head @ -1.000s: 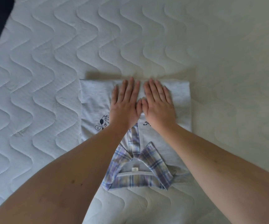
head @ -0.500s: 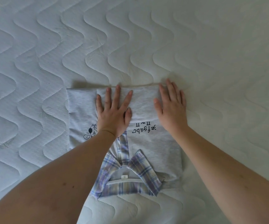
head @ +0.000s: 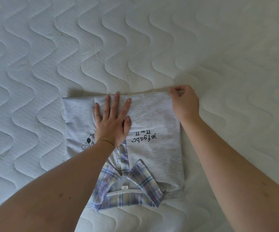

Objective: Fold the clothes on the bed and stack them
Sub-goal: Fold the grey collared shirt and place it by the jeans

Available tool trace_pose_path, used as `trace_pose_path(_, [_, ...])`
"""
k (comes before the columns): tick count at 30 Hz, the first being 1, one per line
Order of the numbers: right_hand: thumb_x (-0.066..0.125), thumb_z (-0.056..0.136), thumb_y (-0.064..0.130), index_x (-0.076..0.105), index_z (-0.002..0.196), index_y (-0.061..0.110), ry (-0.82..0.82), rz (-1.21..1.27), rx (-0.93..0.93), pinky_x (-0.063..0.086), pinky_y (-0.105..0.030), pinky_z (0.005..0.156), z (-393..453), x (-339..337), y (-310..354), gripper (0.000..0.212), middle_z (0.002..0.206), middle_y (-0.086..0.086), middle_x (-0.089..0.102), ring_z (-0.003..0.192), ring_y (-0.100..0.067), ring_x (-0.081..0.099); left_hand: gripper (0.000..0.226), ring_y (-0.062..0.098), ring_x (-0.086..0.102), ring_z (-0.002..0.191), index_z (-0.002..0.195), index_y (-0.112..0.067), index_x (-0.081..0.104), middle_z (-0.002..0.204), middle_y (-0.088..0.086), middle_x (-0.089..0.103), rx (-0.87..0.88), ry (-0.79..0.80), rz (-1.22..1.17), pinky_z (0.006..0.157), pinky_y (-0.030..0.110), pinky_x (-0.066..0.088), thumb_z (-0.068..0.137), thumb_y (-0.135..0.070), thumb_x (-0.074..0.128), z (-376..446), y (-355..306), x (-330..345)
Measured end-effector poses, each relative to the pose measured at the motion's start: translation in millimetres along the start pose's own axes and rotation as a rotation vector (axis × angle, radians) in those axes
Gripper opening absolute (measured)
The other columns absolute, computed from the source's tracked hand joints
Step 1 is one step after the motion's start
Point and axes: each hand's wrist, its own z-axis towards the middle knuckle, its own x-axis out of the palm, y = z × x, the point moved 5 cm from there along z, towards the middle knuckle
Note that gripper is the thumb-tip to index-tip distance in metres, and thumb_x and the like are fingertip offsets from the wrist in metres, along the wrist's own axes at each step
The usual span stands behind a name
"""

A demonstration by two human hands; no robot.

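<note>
The grey polo shirt (head: 153, 121) lies folded on the quilted bed (head: 51, 47), plaid collar (head: 127, 186) nearest. The left hand (head: 112, 121) presses flat with fingers spread wide, probably anchoring it, while the right hand (head: 184, 101) pinches the far right corner, seemingly squaring the edge.

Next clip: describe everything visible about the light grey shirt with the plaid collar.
The light grey shirt with the plaid collar looks like soft heathered knit, folded into a rough rectangle lying flat on the white quilted mattress. Its blue, lilac and cream collar and placket point toward the camera; a small tag shows inside the neck. Black lettering and a partly hidden drawing are printed on the front. The left hand presses flat on it; the right hand pinches its far right corner.
</note>
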Motion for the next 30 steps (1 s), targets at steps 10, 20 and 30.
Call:
trace_pose_path(10, [0.072, 0.086, 0.008, 0.067, 0.094, 0.014, 0.029, 0.668, 0.403, 0.050, -0.049, 0.099, -4.5, 2.1, -6.9, 0.012, 0.111, -0.018, 0.070, 0.108, -0.032, 0.065, 0.057, 0.029, -0.003, 0.152, 0.156, -0.038, 0.000, 0.166, 0.001, -0.004, -0.007, 0.013, -0.014, 0.118, 0.061, 0.002, 0.101, -0.049, 0.009, -0.2, 0.5, 0.4])
trace_pose_path(20, [0.074, 0.082, 0.000, 0.065, 0.100, 0.008, -0.059, 0.708, 0.411, 0.046, -0.013, 0.053, -0.3, -10.7, -6.8, 0.022, 0.076, 0.001, 0.064, 0.052, 0.000, 0.061, 0.058, 0.029, -0.003, 0.152, 0.156, -0.037, 0.001, 0.166, 0.002, -0.003, 0.000, 0.001, -0.016, 0.118, 0.061, 0.001, 0.101, -0.048, 0.013, -0.1, 0.5, 2.0])
trace_pose_path(30, [0.042, 0.102, 0.020, 0.040, 0.147, 0.007, 0.014, -0.348, -0.631, 0.023, -0.039, 0.119, -70.1, 51.7, 43.7, 0.047, 0.154, -0.011, 0.039, 0.145, -0.026, 0.031, 0.058, 0.028, -0.005, 0.152, 0.156, -0.036, 0.000, 0.166, 0.002, -0.005, 0.008, -0.003, -0.013, 0.118, 0.061, 0.001, 0.101, -0.048, 0.014, -0.2, 0.3, 1.9])
